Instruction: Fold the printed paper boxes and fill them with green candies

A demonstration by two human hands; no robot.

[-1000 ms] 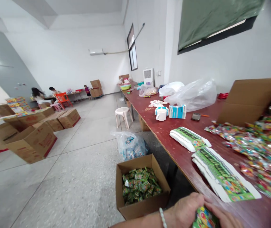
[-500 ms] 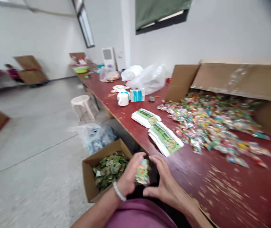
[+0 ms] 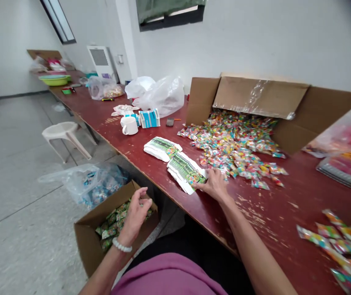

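Observation:
My left hand (image 3: pixel 137 215) hangs over an open cardboard box (image 3: pixel 86 241) beside the table, fingers apart and nothing in them. Inside that box lie several small green printed packets (image 3: pixel 109 231). On the table, my right hand (image 3: pixel 214 185) has its thumb and fingers on the right end of a fanned stack of flat green-and-white printed packets (image 3: pixel 186 170), apparently pinching the end one. A second fanned stack (image 3: pixel 163 148) lies just behind it. Past my right hand, small colourful wrapped sweets (image 3: pixel 233 143) spill from a tipped cardboard carton (image 3: pixel 255 94).
A white mug (image 3: pixel 130 125), a blue-and-white carton (image 3: pixel 150 118) and clear plastic bags (image 3: pixel 166 96) stand farther along the red table (image 3: pixel 255 229). More wrapped sweets (image 3: pixel 341 246) lie at right. On the floor are a white stool (image 3: pixel 61 131) and a bag of blue packets (image 3: pixel 98 188).
The green printed packet held between my hands is gone from them. My left hand has moved left over the box; my right hand has reached forward to the stack. The view has turned right.

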